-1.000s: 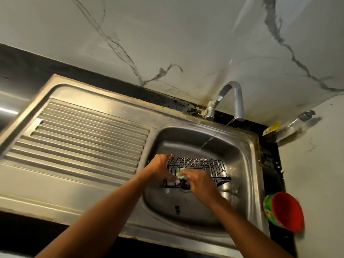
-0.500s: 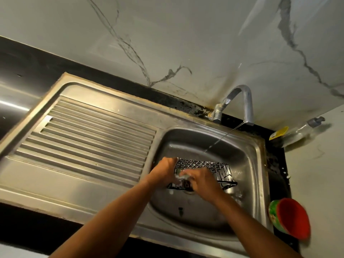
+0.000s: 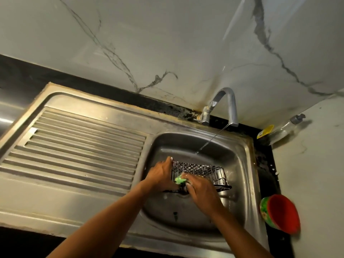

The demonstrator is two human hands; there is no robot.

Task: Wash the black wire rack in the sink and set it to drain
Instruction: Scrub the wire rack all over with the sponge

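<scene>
A black wire rack stands in the steel sink basin, its grid flecked with soap foam. My left hand grips the rack's left end, thumb up at its top corner. My right hand holds a green scrubber against the rack's near side. A thin stream of water runs from the tap into the basin behind the rack.
A ribbed steel drainboard lies left of the basin. A red cup with a green outside lies on its side at the right edge. A clear soap bottle leans in the back right corner. Marble wall behind.
The view has shifted slightly. The green scrubber in my right hand has moved a little along the rack's near side. My left hand keeps its grip on the rack.
</scene>
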